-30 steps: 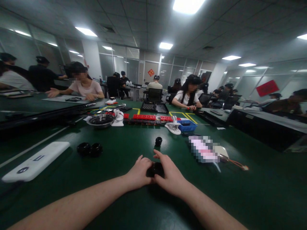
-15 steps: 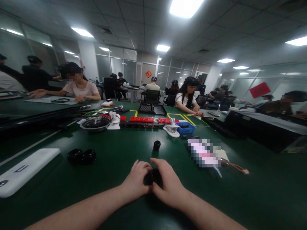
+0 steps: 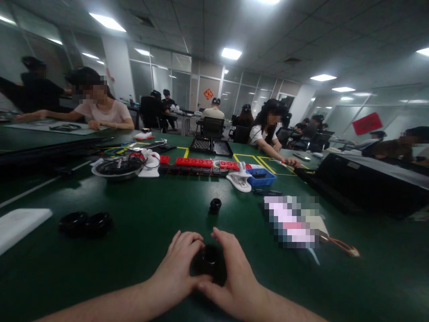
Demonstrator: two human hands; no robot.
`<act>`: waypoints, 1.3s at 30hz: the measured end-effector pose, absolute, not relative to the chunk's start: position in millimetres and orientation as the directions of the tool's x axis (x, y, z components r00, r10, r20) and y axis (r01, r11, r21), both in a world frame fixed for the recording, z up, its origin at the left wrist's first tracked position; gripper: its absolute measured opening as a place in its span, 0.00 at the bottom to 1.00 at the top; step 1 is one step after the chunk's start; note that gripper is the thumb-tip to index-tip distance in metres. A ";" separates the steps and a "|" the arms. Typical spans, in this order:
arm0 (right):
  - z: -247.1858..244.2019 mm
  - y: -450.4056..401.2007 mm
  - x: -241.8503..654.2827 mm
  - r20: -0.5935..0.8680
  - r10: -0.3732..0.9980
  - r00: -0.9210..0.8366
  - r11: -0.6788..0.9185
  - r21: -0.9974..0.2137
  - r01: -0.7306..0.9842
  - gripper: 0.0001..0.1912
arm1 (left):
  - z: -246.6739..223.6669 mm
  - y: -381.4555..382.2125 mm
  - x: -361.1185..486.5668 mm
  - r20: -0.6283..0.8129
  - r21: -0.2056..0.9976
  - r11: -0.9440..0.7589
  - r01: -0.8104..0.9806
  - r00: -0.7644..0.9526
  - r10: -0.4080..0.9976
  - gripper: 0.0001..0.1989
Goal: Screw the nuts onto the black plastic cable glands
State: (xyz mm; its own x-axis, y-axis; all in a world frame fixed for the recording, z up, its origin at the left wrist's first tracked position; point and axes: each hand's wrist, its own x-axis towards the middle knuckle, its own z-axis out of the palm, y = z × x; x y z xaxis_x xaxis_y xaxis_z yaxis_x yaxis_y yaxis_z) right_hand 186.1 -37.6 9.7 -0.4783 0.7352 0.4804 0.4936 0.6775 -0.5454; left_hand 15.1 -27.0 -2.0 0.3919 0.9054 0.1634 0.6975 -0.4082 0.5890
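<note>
A glossy black round part (image 3: 210,258) with a hollow-looking top stands at the table's near middle, between my two hands. My left hand (image 3: 181,258) curls round its left side, and my right hand (image 3: 231,264) cups its right side. The thumbs come close together in front of it. Its lower portion is dark and partly covered by the thumbs. Just beyond my fingertips lies a smaller black round piece (image 3: 215,205), touched by neither hand. Off to the left, two black rings (image 3: 73,223) sit side by side.
A white slab (image 3: 23,226) lies at the left edge. Farther back are a metal bowl (image 3: 117,169), red blocks (image 3: 194,162), a white clip (image 3: 239,179) and a blue bin (image 3: 261,177). A blurred packet (image 3: 290,221) is to the right. Co-workers sit across the table.
The view has shifted, so the left-hand objects sit farther left. My hands have spread slightly and more of the black part's top shows between them.
</note>
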 end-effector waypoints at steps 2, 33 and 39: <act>6.1 -36.4 184.8 0.454 0.778 -0.434 0.628 -0.582 0.517 0.36 | -1.3 -27.4 15.1 0.176 0.584 -0.418 0.696 0.394 0.902 0.16; 3.3 -32.0 183.5 0.470 0.775 -0.424 0.632 -0.583 0.510 0.33 | 2.2 -26.6 12.0 0.135 0.568 -0.441 0.695 0.449 0.883 0.18; 8.2 -37.4 184.5 0.510 0.706 -0.491 0.706 -0.558 0.435 0.34 | 0.2 -26.0 11.7 0.139 0.567 -0.441 0.696 0.447 0.884 0.18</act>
State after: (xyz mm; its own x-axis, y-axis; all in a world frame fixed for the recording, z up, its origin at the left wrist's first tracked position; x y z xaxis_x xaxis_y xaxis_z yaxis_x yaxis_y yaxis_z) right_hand 184.5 -37.4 8.2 -0.4912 0.7060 0.5101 0.4351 0.7063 -0.5585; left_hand 11.7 -26.0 0.2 0.4470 0.8837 0.1390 0.6957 -0.4411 0.5669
